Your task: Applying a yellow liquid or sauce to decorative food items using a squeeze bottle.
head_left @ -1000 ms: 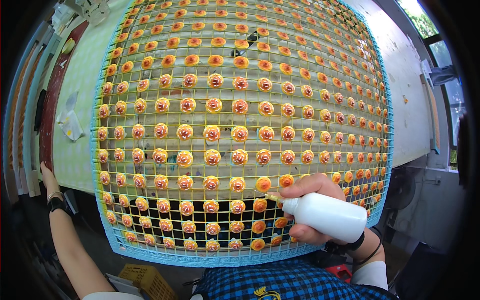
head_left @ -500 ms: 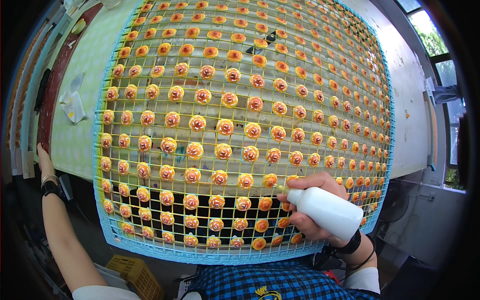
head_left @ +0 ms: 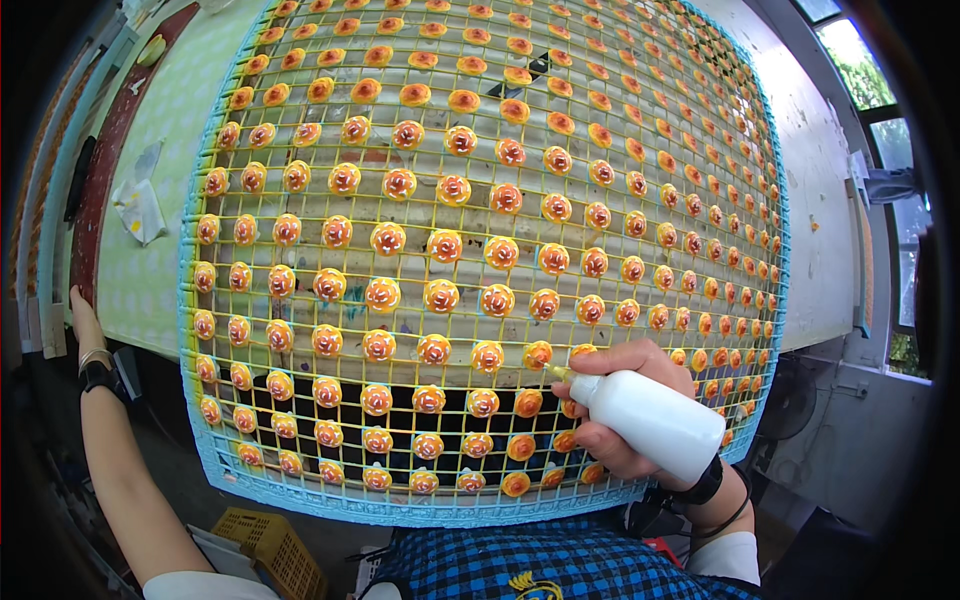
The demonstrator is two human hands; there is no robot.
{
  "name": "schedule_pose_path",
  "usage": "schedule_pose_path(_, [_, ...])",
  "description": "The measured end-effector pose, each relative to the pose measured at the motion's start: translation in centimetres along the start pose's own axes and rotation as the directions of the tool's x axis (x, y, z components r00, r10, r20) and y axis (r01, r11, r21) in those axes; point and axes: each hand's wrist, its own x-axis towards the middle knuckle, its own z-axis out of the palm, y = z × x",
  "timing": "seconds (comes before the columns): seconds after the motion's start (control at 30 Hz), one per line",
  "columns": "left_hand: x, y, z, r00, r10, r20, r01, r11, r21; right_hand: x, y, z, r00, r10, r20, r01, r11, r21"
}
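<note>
the right hand (head_left: 615, 400) is wrapped around a white squeeze bottle (head_left: 650, 420), fingers closed on its body, with the yellowish nozzle (head_left: 556, 372) pointing left at an orange piece (head_left: 537, 354) near the front of the wire rack (head_left: 480, 505). the rack is a large blue-edged grid lying over a table, and small round orange pieces sit in almost every cell. most pieces across the middle and left already carry white squiggles on top, including the lower rows left of the nozzle. the pieces just below and right of the nozzle, such as one at the front edge (head_left: 515, 484), look plain orange, and so do many in the far rows, though these are small. so i judge a good part is done and a good part is left. the left hand (head_left: 82, 308) rests at the table's left edge (head_left: 100, 250); its fingers are mostly hidden, so i cannot tell how they are set.
</note>
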Motion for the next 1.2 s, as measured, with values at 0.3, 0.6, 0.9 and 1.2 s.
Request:
schedule_pose_path(0.3, [0.4, 0.0, -0.2, 1.000, -0.009, 0.003, 0.009, 1.000, 0.006, 0.2, 0.0, 0.1, 0.999, -0.049, 0.020, 0.050, 0.998, -0.025])
schedule_pose_path(0.6, [-0.4, 0.3, -0.2, 0.999, 0.034, 0.007, -0.034, 0.999, 0.027, 0.1, -0.1, -0.2, 0.999, -0.030, 0.028, 0.029, 1.000, 0.007])
schedule_pose_path(0.9, [0.7, -0.4, -0.2, 1.000, -0.012, 0.006, 0.012, 1.000, 0.024, 0.1, -0.4, -0.8, 0.998, -0.044, 0.043, 0.043, 0.999, 0.019])
schedule_pose_path(1.2, [2.4, -1.3, -0.4, 0.981, 0.194, 0.021, -0.193, 0.981, -0.025, 0.0, -0.4, -0.6, 0.998, -0.031, 0.047, 0.031, 1.000, 0.002])
